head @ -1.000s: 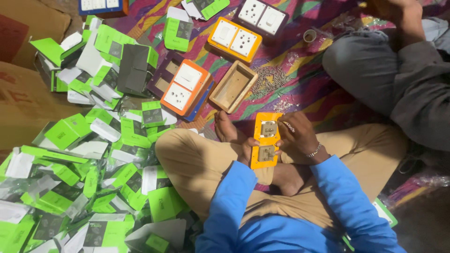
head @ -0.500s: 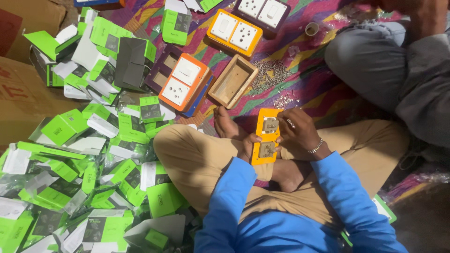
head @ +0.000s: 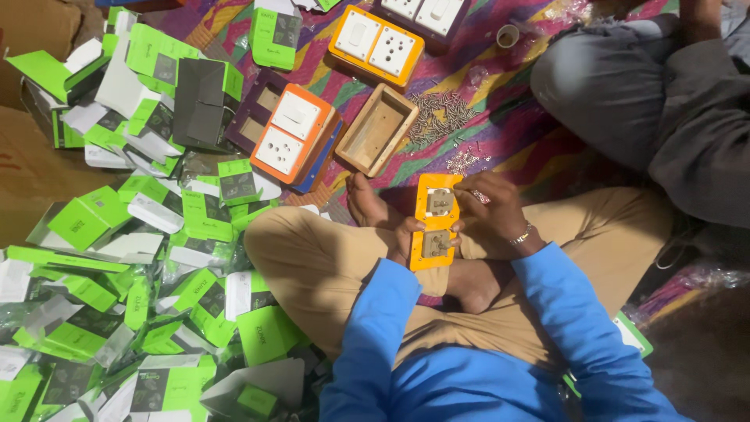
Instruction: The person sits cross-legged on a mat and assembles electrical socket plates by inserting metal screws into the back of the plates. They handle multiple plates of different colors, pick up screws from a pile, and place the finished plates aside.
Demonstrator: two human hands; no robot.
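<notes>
I sit cross-legged in tan trousers and blue sleeves. Both hands hold an orange switch plate (head: 434, 222), back side up, with two grey switch modules set in it. My left hand (head: 404, 238) grips the plate's lower left edge. My right hand (head: 488, 221), with a ring and a wrist bracelet, clasps its right side, fingers over the upper module. The plate rests above my crossed legs, beside my bare foot (head: 367, 205).
An empty wooden box (head: 376, 130), two assembled orange-framed switch boards (head: 294, 134) (head: 375, 44) and a pile of loose screws (head: 438, 120) lie on the patterned cloth ahead. Many green and white cartons (head: 141, 258) cover the left. Another person's grey-trousered legs (head: 633, 94) are at upper right.
The view has drifted slightly. My hands have stayed on the orange plate, with only small finger movements.
</notes>
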